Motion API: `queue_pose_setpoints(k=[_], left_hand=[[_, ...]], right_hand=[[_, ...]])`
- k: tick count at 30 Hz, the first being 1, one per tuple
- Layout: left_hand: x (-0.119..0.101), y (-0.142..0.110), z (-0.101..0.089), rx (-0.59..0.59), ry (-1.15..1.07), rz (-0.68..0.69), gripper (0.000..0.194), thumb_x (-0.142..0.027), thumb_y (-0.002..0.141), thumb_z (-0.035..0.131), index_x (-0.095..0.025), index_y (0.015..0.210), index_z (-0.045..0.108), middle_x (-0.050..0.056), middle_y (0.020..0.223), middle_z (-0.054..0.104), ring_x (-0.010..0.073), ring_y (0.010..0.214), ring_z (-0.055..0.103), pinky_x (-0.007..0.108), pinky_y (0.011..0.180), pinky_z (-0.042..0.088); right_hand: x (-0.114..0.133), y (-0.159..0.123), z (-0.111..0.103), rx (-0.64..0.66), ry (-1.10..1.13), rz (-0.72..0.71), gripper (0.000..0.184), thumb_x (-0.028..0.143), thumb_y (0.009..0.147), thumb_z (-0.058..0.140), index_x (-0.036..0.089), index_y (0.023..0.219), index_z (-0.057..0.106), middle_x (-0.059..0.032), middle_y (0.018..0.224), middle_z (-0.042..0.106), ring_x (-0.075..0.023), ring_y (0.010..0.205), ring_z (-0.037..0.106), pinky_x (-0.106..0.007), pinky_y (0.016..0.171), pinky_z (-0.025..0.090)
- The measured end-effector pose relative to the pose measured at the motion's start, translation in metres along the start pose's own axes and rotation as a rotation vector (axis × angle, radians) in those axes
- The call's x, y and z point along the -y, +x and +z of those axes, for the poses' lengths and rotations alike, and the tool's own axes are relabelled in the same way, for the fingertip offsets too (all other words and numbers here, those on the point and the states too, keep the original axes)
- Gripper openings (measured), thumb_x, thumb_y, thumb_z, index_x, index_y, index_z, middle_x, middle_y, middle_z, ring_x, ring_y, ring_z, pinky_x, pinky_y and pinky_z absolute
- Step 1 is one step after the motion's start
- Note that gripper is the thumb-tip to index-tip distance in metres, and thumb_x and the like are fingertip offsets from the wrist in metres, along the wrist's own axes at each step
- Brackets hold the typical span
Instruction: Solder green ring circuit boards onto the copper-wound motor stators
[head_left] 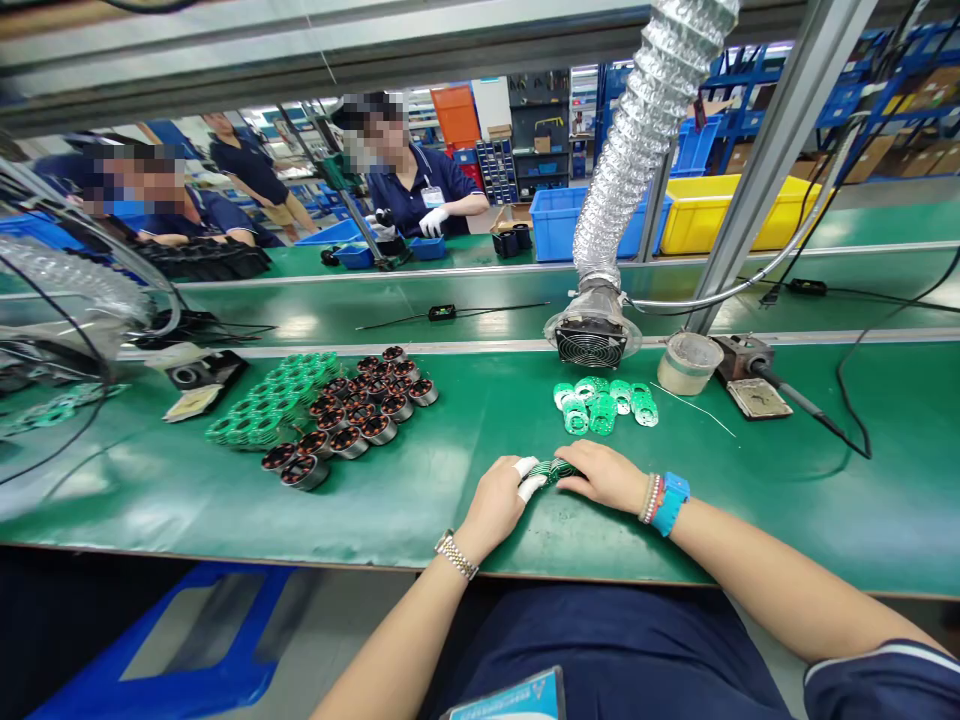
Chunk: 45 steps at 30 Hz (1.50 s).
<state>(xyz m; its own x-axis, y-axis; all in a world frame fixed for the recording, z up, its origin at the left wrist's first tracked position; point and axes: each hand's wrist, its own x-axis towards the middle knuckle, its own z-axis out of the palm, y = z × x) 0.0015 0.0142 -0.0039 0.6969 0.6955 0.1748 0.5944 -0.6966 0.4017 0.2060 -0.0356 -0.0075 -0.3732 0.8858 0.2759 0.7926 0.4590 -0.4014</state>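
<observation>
left hand (496, 503) + right hand (611, 478): fingers closed on green boards (553, 472), seemingly edge-on, ends braced against spreading | loc: person's side of fan (591, 347) | loose rings (602, 412): just before fan, easy reach | wound cores (349, 441): left of fan, clear of hands

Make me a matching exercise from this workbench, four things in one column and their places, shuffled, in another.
1. yellow plastic bin
2. round copper-wound metal parts
3. metal-band wristwatch
4. square black fan

A. on the left hand's wrist
B. at the crinkled silver duct's lower end
C. right of the blue plastic bin
D. beside stacked green circuit boards

Pairs: 1-C, 2-D, 3-A, 4-B
</observation>
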Motion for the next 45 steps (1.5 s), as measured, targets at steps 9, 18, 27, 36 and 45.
queue_pose_setpoints(k=[9,18,27,36,45], left_hand=[[-0.040,0.008,0.026,-0.075,0.202,-0.156,0.026,-0.025,0.089,0.041,-0.011,0.101,0.060,0.011,0.087,0.064,0.0227,0.080,0.058,0.034,0.073,0.046],[-0.042,0.015,0.018,0.055,0.014,-0.013,0.034,-0.025,0.090,0.040,-0.013,0.120,0.049,0.010,0.094,0.060,0.0225,0.087,0.053,0.036,0.079,0.045],[-0.020,0.004,0.008,0.053,-0.318,-0.199,0.036,-0.023,0.083,0.051,-0.014,0.118,0.051,0.011,0.117,0.059,0.0221,0.106,0.056,0.038,0.093,0.044],[-0.022,-0.002,0.012,-0.009,-0.273,-0.207,0.034,-0.026,0.082,0.054,-0.017,0.114,0.057,0.007,0.113,0.064,0.0203,0.103,0.060,0.034,0.092,0.047],[-0.025,0.002,0.010,-0.036,-0.123,-0.255,0.029,-0.022,0.085,0.049,-0.014,0.110,0.061,0.010,0.108,0.066,0.0225,0.099,0.062,0.035,0.088,0.048]], right_hand=[[0.010,-0.015,0.006,-0.137,-0.086,0.192,0.020,0.028,0.091,0.043,0.015,0.095,0.057,-0.0073,0.080,0.062,-0.0181,0.075,0.057,-0.030,0.069,0.048],[-0.077,-0.037,-0.047,-0.184,-0.190,0.242,0.024,0.034,0.087,0.050,0.021,0.104,0.062,-0.0072,0.092,0.058,-0.0196,0.085,0.055,-0.031,0.073,0.047],[-0.081,-0.021,-0.045,-0.248,-0.209,0.260,0.037,0.036,0.089,0.045,0.020,0.122,0.051,-0.0138,0.115,0.049,-0.0288,0.104,0.047,-0.043,0.084,0.043],[0.003,0.001,-0.002,0.022,0.101,-0.018,0.027,0.034,0.088,0.050,0.019,0.109,0.056,-0.0047,0.096,0.064,-0.0154,0.088,0.058,-0.027,0.080,0.048],[0.015,-0.005,0.008,-0.094,0.051,0.200,0.018,0.029,0.088,0.050,0.015,0.097,0.058,-0.0072,0.086,0.063,-0.0179,0.081,0.058,-0.030,0.075,0.047]])
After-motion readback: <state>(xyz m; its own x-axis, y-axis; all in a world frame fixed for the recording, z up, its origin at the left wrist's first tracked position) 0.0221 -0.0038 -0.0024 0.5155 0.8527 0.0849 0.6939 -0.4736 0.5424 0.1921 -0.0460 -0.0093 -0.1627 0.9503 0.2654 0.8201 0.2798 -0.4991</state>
